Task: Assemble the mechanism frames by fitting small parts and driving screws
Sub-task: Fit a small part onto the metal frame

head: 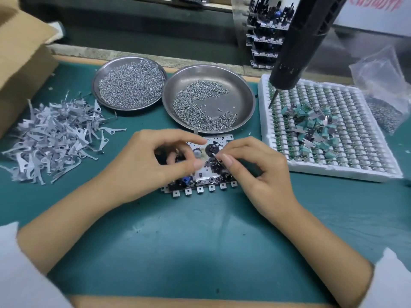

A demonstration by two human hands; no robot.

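Pinching a small silver metal part (pixel 214 154) in right hand (pixel 259 165) over the perforated metal mechanism frame (pixel 201 172) on green mat (pixel 178 230), left hand (pixel 153 158) curled steadying it; part could slip if grip loosens.

The mechanism frame (pixel 200 172) lies mid-counter; two screw dishes (pixel 241 103) sit behind it, a heap of levers (pixel 53 138) toward the left edge, and what seems a parts tray (pixel 333 170) toward the right.
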